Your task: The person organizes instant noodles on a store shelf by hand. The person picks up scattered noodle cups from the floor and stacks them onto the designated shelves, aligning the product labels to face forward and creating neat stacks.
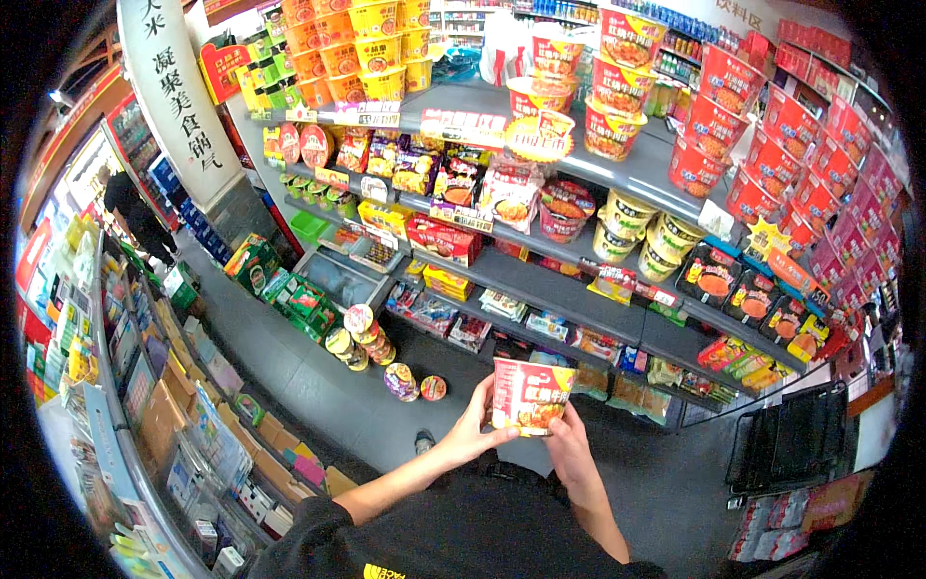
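A red and white instant noodle bowl (532,394) with a yellow base is held upright before my body. My left hand (477,427) grips its left side, thumb along the lower edge. On the other side, my right hand (570,441) holds the lower right of the bowl. Ahead, on the top shelf, stand stacks of similar noodle bowls (618,87), with a shorter stack (539,87) to their left. Two rows lower, white-lidded green and yellow tubs (622,224) sit in pairs beside a single red noodle bowl (566,210).
Stacked noodle tubs (362,333) and loose ones (401,382) stand on the floor (304,394) ahead left. Green cartons (300,300) lie beyond them. A stationery rack (166,405) borders my left. At right is a black folding crate or cart (792,438). A person (134,210) stands far down the aisle.
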The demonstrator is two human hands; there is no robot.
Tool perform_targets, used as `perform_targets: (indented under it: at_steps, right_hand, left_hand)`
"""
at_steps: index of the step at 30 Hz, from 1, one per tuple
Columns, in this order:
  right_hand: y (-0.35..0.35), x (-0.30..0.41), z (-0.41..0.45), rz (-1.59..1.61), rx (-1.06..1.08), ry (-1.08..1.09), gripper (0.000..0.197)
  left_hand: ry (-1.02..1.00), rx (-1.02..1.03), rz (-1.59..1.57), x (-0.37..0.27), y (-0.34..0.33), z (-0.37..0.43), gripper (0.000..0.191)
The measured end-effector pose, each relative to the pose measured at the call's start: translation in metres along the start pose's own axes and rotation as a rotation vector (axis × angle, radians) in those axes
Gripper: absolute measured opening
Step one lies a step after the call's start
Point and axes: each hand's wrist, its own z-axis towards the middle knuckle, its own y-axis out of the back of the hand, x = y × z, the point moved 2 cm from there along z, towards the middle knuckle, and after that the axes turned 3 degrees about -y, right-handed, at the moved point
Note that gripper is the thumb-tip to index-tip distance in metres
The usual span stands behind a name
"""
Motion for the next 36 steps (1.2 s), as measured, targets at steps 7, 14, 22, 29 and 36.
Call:
perform_targets:
  at_steps: [7, 14, 22, 29, 36]
  right_hand:
    - [0.006, -0.012, 0.002, -0.01, -0.025, -0.103, 0.057]
    - [0.005, -0.028, 0.02, 0.007, -0.009, -0.174, 0.062]
    - [-0.016, -0.013, 0.056, -0.008, -0.085, -0.153, 0.055]
    - [-0.026, -0.014, 0.117, 0.007, -0.125, -0.08, 0.062]
    - [-0.087, 0.042, 0.189, -0.305, -0.072, 0.126, 0.079]
  left_hand:
    - [0.047, -0.037, -0.063, 0.011, 0.003, -0.005, 0.096]
    - [0.113, -0.057, -0.074, 0.018, 0.024, -0.002, 0.093]
    - [0.171, -0.016, -0.129, 0.029, 0.055, 0.037, 0.093]
    - [0.136, 0.12, -0.147, 0.021, 0.103, 0.095, 0.1]
    - [-0.09, 0.148, 0.072, -0.025, 0.17, 0.166, 0.106]
